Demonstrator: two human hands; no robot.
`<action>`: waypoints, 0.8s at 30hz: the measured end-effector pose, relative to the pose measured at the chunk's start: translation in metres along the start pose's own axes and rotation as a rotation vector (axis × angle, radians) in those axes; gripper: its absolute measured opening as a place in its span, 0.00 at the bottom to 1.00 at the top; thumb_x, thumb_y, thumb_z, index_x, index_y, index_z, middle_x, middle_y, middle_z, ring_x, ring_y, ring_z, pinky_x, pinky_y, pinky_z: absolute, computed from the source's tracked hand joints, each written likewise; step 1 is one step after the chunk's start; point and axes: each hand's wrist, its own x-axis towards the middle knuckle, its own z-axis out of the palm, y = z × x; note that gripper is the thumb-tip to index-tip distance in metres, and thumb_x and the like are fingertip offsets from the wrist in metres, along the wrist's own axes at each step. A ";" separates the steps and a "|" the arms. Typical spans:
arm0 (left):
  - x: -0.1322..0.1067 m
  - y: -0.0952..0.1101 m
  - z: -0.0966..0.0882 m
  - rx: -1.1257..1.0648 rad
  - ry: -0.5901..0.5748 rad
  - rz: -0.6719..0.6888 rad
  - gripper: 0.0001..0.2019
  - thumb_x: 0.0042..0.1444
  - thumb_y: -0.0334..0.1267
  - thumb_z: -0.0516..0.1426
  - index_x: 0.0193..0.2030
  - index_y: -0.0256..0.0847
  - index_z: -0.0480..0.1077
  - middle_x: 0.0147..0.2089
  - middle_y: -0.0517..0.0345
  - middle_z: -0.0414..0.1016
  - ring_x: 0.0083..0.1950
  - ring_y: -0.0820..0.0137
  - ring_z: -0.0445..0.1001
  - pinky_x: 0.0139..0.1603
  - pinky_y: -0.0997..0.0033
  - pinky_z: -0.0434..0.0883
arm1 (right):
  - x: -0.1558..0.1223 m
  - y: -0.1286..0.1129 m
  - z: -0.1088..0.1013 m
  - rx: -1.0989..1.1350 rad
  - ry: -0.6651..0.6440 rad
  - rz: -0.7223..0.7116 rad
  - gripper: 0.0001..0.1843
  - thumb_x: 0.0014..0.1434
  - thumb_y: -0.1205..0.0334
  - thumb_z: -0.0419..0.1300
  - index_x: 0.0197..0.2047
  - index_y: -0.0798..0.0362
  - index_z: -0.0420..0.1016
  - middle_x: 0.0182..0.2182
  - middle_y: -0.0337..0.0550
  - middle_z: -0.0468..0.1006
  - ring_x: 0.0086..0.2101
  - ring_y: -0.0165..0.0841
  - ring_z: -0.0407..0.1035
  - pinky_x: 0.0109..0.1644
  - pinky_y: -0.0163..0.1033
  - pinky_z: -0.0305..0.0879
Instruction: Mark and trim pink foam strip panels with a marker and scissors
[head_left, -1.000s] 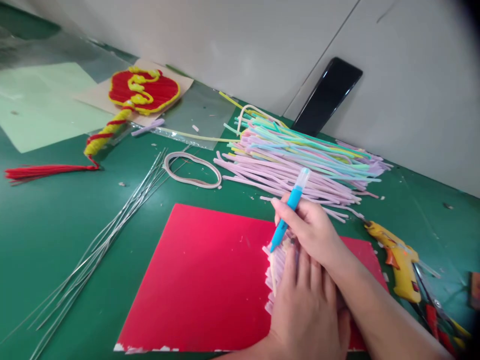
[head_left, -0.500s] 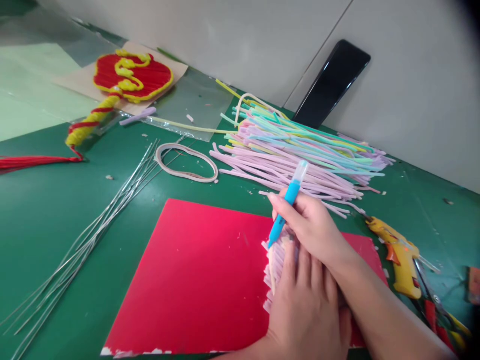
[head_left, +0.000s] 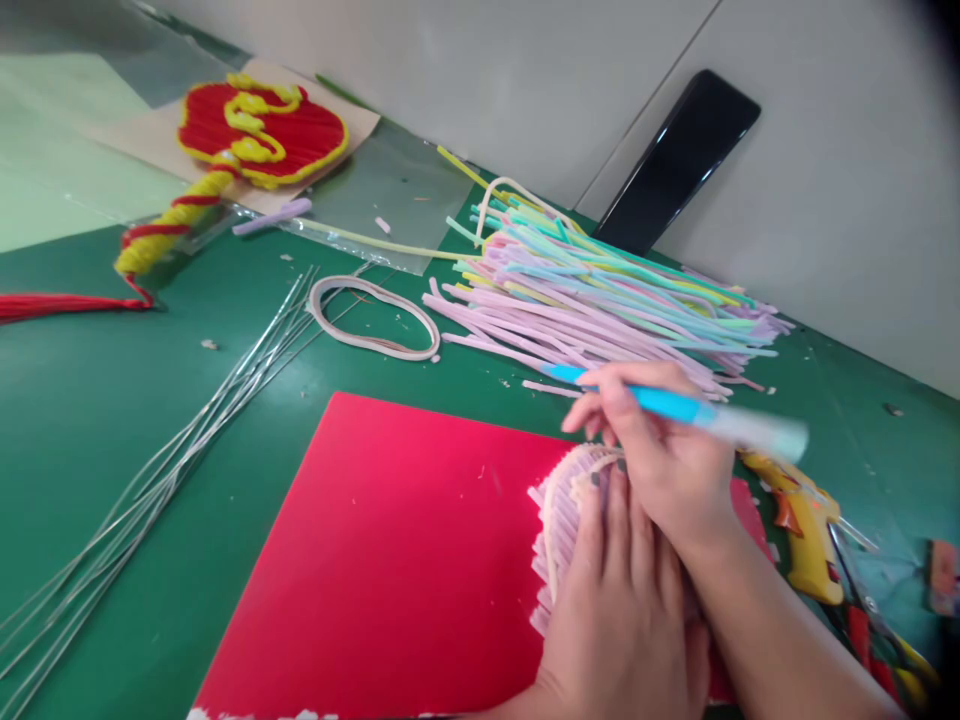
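Note:
My left hand (head_left: pixel 619 600) lies flat, fingers stretched out, pressing on a lilac piece made of pipe cleaners (head_left: pixel 566 520) laid side by side. A cream pipe cleaner curves along the rim of this piece, and part of it is hidden under the hand. Beneath is a red sheet (head_left: pixel 397 560). Above my left hand, my right hand (head_left: pixel 679 470) grips a blue marker (head_left: pixel 671 402) with a whitish, see-through end. The marker is held nearly level, off the lilac piece, and its whitish end is blurred by motion.
Behind lies a pile of pastel pipe cleaners (head_left: pixel 585 300). A black phone (head_left: pixel 679 165) leans on the wall. A yellow glue gun (head_left: pixel 810 525) and pliers (head_left: pixel 870 640) are at right. Left are thin wires (head_left: pixel 195 450), a tape ring (head_left: pixel 375 347) and a red-yellow fan (head_left: pixel 300 150).
My right hand has lifted the blue marker away from the lilac piece's left edge and swung it from steep to nearly level, moving rightward. My left hand stays pressed down.

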 end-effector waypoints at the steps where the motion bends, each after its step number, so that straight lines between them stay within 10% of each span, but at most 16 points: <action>1: 0.000 0.000 0.000 0.000 0.012 0.000 0.27 0.58 0.48 0.53 0.60 0.33 0.70 0.62 0.47 0.70 0.66 0.52 0.61 0.69 0.51 0.42 | -0.001 0.001 -0.001 -0.010 -0.059 -0.069 0.06 0.65 0.60 0.56 0.40 0.48 0.74 0.24 0.34 0.78 0.24 0.26 0.72 0.31 0.31 0.68; 8: 0.001 0.000 0.000 0.036 0.026 -0.001 0.27 0.57 0.49 0.53 0.58 0.33 0.72 0.62 0.48 0.70 0.66 0.51 0.61 0.69 0.51 0.43 | -0.002 0.007 -0.005 -0.124 -0.257 -0.172 0.06 0.65 0.64 0.55 0.35 0.48 0.69 0.21 0.32 0.76 0.22 0.26 0.71 0.28 0.31 0.66; 24: 0.000 0.002 0.003 0.017 0.027 -0.018 0.27 0.59 0.49 0.50 0.60 0.35 0.70 0.62 0.49 0.70 0.66 0.52 0.62 0.69 0.52 0.44 | -0.005 0.006 -0.004 -0.078 -0.081 -0.174 0.07 0.65 0.60 0.55 0.40 0.47 0.75 0.22 0.36 0.77 0.25 0.32 0.73 0.30 0.37 0.69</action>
